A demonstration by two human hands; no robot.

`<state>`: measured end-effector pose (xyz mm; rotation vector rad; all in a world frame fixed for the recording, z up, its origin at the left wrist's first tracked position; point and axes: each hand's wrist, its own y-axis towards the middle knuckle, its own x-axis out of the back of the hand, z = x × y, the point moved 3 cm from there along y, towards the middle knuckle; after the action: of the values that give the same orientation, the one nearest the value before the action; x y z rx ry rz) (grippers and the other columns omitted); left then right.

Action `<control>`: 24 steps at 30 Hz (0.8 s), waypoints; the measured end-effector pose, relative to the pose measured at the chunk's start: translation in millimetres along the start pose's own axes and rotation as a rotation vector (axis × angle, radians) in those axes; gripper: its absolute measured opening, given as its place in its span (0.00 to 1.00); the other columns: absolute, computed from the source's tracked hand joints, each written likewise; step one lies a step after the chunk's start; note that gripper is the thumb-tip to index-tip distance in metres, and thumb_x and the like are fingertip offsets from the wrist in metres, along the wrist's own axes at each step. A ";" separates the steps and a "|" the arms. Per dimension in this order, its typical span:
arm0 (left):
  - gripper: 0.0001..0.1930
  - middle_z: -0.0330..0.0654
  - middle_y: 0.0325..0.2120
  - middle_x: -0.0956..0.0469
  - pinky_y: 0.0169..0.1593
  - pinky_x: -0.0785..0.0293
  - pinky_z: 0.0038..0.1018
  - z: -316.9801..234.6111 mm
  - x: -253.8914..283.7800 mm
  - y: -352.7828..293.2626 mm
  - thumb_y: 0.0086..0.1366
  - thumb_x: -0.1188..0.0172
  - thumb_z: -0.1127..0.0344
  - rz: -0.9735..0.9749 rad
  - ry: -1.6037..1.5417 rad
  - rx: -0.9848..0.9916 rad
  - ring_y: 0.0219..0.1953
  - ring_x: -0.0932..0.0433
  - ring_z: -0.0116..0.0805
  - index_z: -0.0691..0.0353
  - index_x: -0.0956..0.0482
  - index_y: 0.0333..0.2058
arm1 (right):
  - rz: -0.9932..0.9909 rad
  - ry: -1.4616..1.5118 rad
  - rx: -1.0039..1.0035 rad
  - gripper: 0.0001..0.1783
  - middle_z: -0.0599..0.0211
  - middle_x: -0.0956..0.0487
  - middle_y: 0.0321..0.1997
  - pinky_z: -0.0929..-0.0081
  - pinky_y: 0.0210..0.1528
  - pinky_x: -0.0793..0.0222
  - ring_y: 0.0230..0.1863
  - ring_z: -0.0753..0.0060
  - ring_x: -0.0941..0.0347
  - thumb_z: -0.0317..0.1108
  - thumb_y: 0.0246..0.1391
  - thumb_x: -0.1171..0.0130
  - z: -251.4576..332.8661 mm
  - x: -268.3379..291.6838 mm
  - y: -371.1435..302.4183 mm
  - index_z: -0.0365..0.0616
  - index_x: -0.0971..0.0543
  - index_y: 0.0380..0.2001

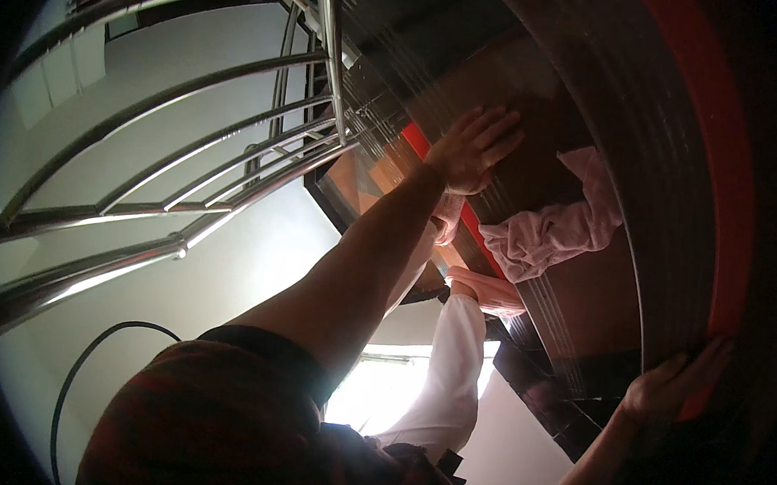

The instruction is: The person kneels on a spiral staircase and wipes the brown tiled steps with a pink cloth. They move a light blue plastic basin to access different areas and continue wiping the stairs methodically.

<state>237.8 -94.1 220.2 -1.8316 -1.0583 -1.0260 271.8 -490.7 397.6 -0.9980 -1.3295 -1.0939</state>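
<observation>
My left hand [474, 151] lies flat with fingers stretched on a brown polished stair tread [517, 80], near its grooved edge. A crumpled pink cloth [551, 236] rests on that same tread, to the right of this hand and apart from it. At the lower right, my right hand [678, 382] leans palm down by the end of a higher step, its extended fingers on or beside a red strip [727, 266]. Neither hand appears to hold anything. The right fingertips fade into shadow.
Curved metal railings [159, 172] run along the left beside a pale wall [262, 243]. Below my arms show my white trouser leg [448, 364] and a pink slipper [489, 290] on a lower step. A black cable [68, 382] loops at the lower left. Bright light enters through a window [378, 390].
</observation>
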 end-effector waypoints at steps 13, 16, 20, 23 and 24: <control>0.45 0.45 0.67 0.47 0.68 0.48 0.46 0.6 0.0 1.8 0.41 0.33 0.63 -0.046 0.072 -0.038 0.67 0.45 0.46 0.52 0.38 0.63 | 0.000 -0.046 -0.037 0.27 0.52 0.42 0.69 0.52 0.68 0.46 0.68 0.49 0.43 0.44 0.68 0.68 -1.9 0.3 -1.5 0.45 0.39 0.65; 0.45 0.47 0.67 0.48 0.68 0.50 0.50 1.5 -1.3 0.1 0.43 0.35 0.66 -0.029 -0.029 -0.015 0.68 0.47 0.48 0.50 0.40 0.63 | -0.007 -0.035 -0.042 0.27 0.53 0.42 0.70 0.51 0.68 0.46 0.68 0.49 0.43 0.45 0.68 0.68 -1.1 -0.4 0.4 0.46 0.39 0.66; 0.45 0.47 0.67 0.48 0.68 0.50 0.49 0.9 -3.7 -4.8 0.42 0.35 0.67 -0.021 -0.067 -0.009 0.68 0.47 0.49 0.51 0.40 0.63 | 0.004 -0.012 -0.026 0.28 0.53 0.43 0.70 0.51 0.69 0.47 0.69 0.50 0.44 0.46 0.68 0.69 -2.9 -1.7 -1.7 0.47 0.40 0.66; 0.44 0.47 0.67 0.48 0.69 0.51 0.48 1.9 -4.9 -3.8 0.43 0.36 0.67 -0.048 -0.041 -0.041 0.68 0.47 0.49 0.52 0.39 0.63 | 0.012 -0.053 -0.019 0.29 0.53 0.44 0.71 0.51 0.69 0.48 0.69 0.50 0.45 0.47 0.69 0.70 -4.0 -2.1 -5.4 0.47 0.41 0.66; 0.44 0.47 0.67 0.48 0.69 0.51 0.48 1.6 -4.5 -3.4 0.43 0.36 0.68 -0.079 -0.029 -0.057 0.68 0.47 0.49 0.52 0.39 0.63 | -0.023 -0.065 0.019 0.29 0.53 0.44 0.71 0.50 0.69 0.48 0.69 0.50 0.45 0.48 0.69 0.70 -3.7 -1.8 -6.1 0.47 0.41 0.66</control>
<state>233.7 -92.8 216.3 -1.8682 -1.1372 -1.0882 266.7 -495.6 395.3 -1.0137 -1.4044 -1.0719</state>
